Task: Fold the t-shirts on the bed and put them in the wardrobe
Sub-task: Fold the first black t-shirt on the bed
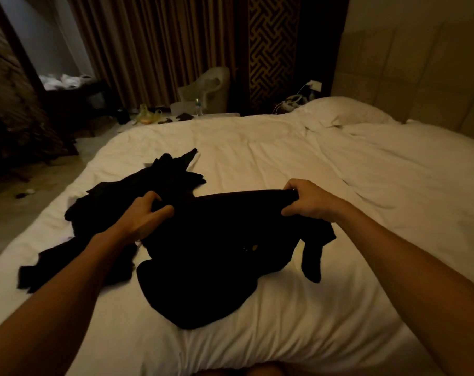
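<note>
- I am seeing nothing folded on the bed (298, 164).
- The pile of black t-shirts (108, 202) is lying crumpled at the left.
- One black t-shirt (217, 253) is hanging half raised.
- My left hand (141, 215) and right hand (309, 199) are gripping its upper edge.

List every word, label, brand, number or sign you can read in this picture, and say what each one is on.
No text can be read anywhere in this view.
Black t-shirt nearest the camera: a small orange mark on the cloth, too small and dim to read.
Bottle beyond the far edge of the bed: any label is too small and blurred to read.
</note>
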`<act>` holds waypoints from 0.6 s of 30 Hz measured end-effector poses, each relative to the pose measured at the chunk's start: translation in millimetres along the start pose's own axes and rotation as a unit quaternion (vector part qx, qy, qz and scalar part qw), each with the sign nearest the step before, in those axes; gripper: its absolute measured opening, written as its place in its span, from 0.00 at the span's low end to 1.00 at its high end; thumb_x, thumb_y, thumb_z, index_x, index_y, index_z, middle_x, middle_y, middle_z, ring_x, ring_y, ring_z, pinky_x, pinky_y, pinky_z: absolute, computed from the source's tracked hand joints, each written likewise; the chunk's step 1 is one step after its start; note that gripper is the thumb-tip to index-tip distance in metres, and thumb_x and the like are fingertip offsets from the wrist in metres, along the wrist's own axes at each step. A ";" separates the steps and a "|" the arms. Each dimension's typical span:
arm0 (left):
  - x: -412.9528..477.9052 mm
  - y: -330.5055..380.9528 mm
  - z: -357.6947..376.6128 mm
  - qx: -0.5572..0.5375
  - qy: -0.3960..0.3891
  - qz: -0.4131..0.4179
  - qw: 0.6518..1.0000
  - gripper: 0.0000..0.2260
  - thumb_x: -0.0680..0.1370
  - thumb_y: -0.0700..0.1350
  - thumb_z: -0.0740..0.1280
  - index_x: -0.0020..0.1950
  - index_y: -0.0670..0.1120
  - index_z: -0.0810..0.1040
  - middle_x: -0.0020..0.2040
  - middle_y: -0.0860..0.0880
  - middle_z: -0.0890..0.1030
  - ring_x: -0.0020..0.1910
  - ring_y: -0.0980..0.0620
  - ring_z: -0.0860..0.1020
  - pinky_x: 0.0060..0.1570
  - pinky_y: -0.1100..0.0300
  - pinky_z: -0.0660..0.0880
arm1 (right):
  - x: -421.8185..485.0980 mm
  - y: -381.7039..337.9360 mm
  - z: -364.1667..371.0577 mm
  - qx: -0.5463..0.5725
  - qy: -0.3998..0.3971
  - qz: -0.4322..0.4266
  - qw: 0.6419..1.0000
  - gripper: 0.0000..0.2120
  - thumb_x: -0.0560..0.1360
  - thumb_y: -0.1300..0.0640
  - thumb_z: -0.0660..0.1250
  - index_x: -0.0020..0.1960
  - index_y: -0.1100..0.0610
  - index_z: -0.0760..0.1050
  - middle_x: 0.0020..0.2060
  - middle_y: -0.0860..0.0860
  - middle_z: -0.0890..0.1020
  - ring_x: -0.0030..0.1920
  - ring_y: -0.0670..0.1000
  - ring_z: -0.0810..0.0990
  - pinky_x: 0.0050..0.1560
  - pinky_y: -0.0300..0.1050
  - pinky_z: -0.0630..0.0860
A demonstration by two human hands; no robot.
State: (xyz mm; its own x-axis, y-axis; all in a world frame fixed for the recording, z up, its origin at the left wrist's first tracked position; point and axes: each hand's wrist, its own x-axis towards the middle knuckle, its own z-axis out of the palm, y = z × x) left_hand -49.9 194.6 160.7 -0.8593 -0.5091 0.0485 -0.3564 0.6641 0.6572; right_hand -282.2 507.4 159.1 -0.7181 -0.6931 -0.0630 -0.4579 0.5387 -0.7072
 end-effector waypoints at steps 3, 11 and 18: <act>-4.3 -19.0 -1.6 0.021 0.030 -0.013 0.999 0.31 0.59 0.71 0.63 0.49 0.47 0.74 0.43 0.44 0.79 0.42 0.44 0.79 0.37 0.55 0.73 | 7.6 5.5 10.3 -0.051 0.019 -0.014 0.998 0.05 0.75 0.53 0.69 0.50 0.51 0.76 0.48 0.52 0.80 0.49 0.54 0.80 0.50 0.53 0.78; 12.7 -64.9 10.2 0.192 0.040 -0.075 0.978 0.17 0.75 0.62 0.69 0.53 0.53 0.69 0.53 0.48 0.70 0.52 0.46 0.73 0.53 0.45 0.70 | 31.2 -1.1 41.3 -0.043 -0.040 -0.010 0.998 0.14 0.80 0.50 0.61 0.47 0.57 0.81 0.40 0.53 0.81 0.42 0.52 0.79 0.44 0.47 0.71; 38.3 -84.2 54.2 0.271 0.189 -0.006 0.944 0.12 0.76 0.48 0.69 0.56 0.45 0.72 0.59 0.40 0.69 0.55 0.39 0.72 0.52 0.43 0.75 | 78.6 24.0 99.1 -0.223 0.064 0.072 0.970 0.17 0.78 0.41 0.57 0.58 0.50 0.76 0.58 0.52 0.76 0.59 0.59 0.73 0.57 0.56 0.72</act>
State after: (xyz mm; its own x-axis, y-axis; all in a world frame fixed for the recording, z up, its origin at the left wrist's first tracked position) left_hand -72.7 148.8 66.5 -0.6985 -0.6093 0.3754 -0.5890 0.7874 0.1822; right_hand -297.7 418.4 67.4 -0.8369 -0.5464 -0.0307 -0.5094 0.7983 -0.3212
